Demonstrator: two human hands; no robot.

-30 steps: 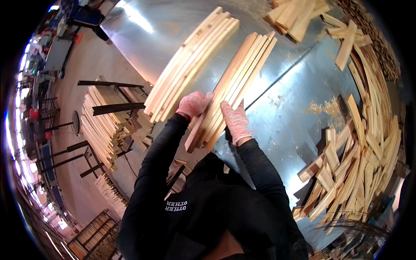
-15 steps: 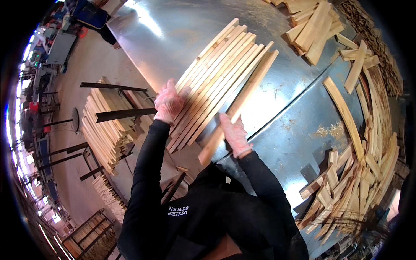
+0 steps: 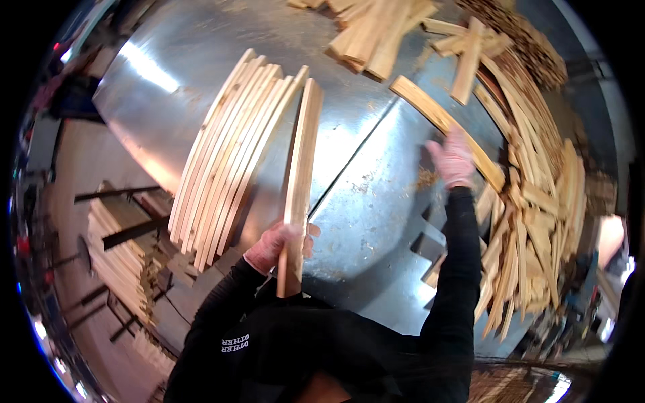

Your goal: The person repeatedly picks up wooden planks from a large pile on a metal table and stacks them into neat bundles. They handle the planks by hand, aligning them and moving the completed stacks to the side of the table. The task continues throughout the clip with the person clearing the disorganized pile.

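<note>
A long, pale wooden board runs away from me over the metal table. My left hand, in a pinkish work glove, is closed around the board near its close end. To the left of it lies a row of similar wooden strips, side by side with their long edges together. My right hand, gloved alike, is spread over the table's right part with thumb and fingers apart. Its fingertips overlap a single slanting wooden slat; whether they touch it I cannot tell.
A heap of loose offcuts covers the right side. More boards lie at the far edge. A seam crosses the metal table. Left of the table, a dark metal rack stands beside stacked wood.
My left hand has left the row of strips and now grips the single board. My right hand has released that board and moved right to the slanting slat. The view has shifted right.
</note>
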